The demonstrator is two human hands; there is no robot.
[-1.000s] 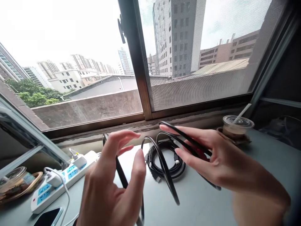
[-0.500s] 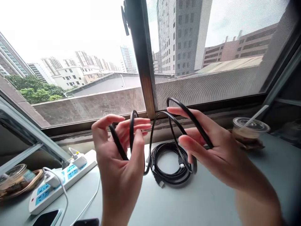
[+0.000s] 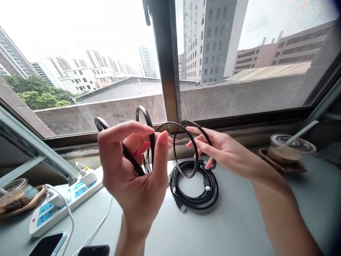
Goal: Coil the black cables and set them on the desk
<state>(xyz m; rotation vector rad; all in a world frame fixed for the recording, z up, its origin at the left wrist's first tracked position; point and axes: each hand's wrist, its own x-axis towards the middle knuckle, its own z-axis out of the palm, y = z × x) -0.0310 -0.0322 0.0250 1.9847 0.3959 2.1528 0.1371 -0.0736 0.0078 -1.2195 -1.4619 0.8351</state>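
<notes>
A black cable (image 3: 190, 137) hangs in loose loops between my two hands above the table. My left hand (image 3: 133, 167) is curled around part of it, with the thumb and forefinger closing on one strand; two loops rise above those fingers. On the right, my right hand (image 3: 218, 145) has its fingers bent around the outer loop, pinching it near the fingertips. Below them a coiled black cable (image 3: 216, 192) lies on the table, with several plug ends showing inside and beside the ring. The ends of the held cable are hidden.
A white power strip (image 3: 62, 206) with plugs and white cords stands at the left. Two phones (image 3: 49, 244) lie at the near left. Lidded drink cups (image 3: 286, 153) sit on holders at both sides. A window frame (image 3: 167, 71) rises behind the pale table (image 3: 213, 231).
My left hand has closed its thumb and forefinger on the cable. My right hand has moved farther away from me, and the loops between the hands have shifted.
</notes>
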